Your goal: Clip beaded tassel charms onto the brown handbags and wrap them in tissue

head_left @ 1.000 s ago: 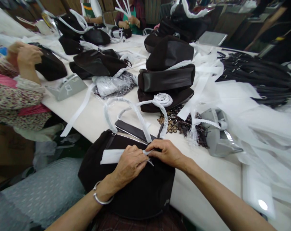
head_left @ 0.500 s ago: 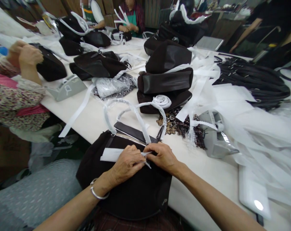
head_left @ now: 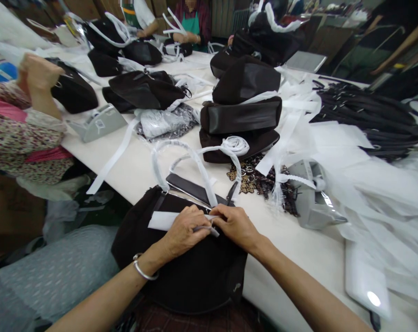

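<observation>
Table (head_left: pixel 281 226) ran white and crowded with stacked bags (head_left: pixel 241 113); co-worker (head_left: pixel 22 138), left, cut off by frame. Black bag (head_left: pixel 198 276) sat at near edge, left hand (head_left: pixel 187 231) and right hand (head_left: pixel 235 226) pinching white strip (head_left: pixel 159 220) over it. Fingers hid strip's middle.

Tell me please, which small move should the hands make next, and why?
Perhaps the right hand should tuck in the short pale end beside the left hand: it sticks out, while both hands meet at the white strip on the black bag.
</observation>
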A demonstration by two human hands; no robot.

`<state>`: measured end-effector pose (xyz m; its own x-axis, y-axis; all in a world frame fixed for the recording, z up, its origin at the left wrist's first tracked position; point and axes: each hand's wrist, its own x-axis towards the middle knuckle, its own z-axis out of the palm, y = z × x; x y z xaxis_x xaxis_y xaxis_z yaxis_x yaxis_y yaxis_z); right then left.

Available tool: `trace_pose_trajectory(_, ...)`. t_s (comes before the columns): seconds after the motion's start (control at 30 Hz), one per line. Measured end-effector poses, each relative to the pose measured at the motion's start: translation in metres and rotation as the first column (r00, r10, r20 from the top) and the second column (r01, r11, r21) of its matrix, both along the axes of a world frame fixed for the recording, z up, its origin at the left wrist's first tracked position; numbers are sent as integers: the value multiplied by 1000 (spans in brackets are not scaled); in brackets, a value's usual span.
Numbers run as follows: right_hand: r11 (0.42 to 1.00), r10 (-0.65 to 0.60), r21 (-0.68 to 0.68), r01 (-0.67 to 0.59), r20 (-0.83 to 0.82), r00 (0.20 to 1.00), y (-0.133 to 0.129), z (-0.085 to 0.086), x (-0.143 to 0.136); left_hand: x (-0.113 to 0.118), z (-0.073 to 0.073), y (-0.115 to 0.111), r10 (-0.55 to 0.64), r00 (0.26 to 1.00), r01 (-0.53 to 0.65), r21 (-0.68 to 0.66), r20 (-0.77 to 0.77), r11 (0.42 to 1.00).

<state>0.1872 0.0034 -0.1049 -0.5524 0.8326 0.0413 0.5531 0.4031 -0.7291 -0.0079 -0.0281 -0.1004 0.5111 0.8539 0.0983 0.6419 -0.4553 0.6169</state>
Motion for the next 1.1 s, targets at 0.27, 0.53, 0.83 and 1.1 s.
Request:
trace_pose_trajectory(0.27, 994, -106, -10, 107, 113, 988, 2, 5, -9, -1, 11, -1, -142, 989, 142, -10, -38, 990)
trace_pose_trajectory(0.53, 991, -89, 96, 90, -13, 996, 1, -2, -4, -5, 6, -6, -120, 989, 116, 51, 84, 992)
trace_pose_trajectory(0.83, 903, 136, 407, -135, 28, 990, -10, -1, 13, -1, 0, -11, 92, 974, -115, 102, 206, 988)
trace_pose_trajectory(1.1, 954, 232, 143, -264, 210, 950, -10, 16, 15, 7, -6, -2, 144, 983, -148, 32, 118, 988)
